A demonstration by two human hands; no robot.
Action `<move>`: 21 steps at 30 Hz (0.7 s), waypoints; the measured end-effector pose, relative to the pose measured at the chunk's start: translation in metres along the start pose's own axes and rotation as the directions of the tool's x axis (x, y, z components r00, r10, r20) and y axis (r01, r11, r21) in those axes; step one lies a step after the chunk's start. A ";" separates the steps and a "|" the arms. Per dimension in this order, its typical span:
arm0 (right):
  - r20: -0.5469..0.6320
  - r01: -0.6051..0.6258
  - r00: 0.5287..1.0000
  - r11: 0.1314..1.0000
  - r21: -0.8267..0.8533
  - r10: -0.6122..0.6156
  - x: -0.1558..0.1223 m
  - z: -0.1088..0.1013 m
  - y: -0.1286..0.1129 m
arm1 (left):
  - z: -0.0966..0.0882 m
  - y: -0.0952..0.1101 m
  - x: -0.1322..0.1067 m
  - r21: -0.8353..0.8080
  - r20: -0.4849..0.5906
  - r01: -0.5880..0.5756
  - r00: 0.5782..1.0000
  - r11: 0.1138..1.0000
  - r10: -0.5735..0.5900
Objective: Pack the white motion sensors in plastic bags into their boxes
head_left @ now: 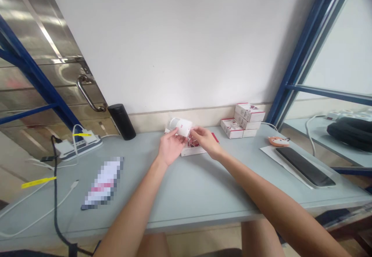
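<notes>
Above the desk's far middle, my left hand (171, 146) is closed around a small white bottle (183, 127) with red print, tilted over on its side. Clear plastic wrap seems to surround the bottle. At its right end, the fingertips of my right hand (203, 139) are pinched together, touching the bottle or its wrap; exactly what they grip is too small to make out. Behind and below my hands lies a flat red and white box (193, 150), partly covered by them.
Small red and white boxes (247, 118) are stacked by the wall at right. A black cylinder (122, 121) and a power strip (83, 148) with cables stand left. A blurred-out item (103, 183) lies front left. A phone-like black slab (305, 166) and an orange object (278, 141) lie right.
</notes>
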State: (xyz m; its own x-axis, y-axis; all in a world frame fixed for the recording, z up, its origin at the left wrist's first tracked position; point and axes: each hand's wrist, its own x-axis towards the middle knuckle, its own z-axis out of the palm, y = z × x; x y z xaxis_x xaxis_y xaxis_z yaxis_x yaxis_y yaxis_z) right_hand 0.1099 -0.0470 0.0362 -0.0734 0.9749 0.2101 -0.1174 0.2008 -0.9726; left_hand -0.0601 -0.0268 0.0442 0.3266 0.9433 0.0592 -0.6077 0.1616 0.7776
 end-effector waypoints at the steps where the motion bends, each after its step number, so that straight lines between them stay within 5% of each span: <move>1: -0.001 -0.014 1.000 1.000 0.003 0.014 0.000 0.000 0.000 | 0.000 0.000 0.000 0.017 0.004 -0.016 1.000 1.000 0.016; 6: -0.078 -0.039 0.996 0.995 0.091 0.046 0.001 -0.003 -0.003 | -0.002 0.000 0.002 -0.017 -0.011 -0.054 0.999 0.998 0.054; 13: 0.036 -0.054 0.998 0.997 0.056 0.052 0.000 -0.003 -0.002 | -0.001 0.000 0.002 -0.012 -0.018 -0.014 1.000 1.000 0.013; 21: -0.190 -0.035 0.980 0.992 0.119 0.058 0.006 -0.010 -0.002 | -0.007 0.002 0.006 -0.071 -0.102 -0.033 0.994 0.997 0.025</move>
State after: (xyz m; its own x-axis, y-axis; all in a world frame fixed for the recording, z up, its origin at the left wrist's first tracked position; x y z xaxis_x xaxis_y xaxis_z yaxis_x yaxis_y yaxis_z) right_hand 0.1194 -0.0410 0.0382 0.1093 0.9854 0.1309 -0.2316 0.1533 -0.9607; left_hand -0.0647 -0.0192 0.0414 0.2355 0.9718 0.0146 -0.6682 0.1510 0.7285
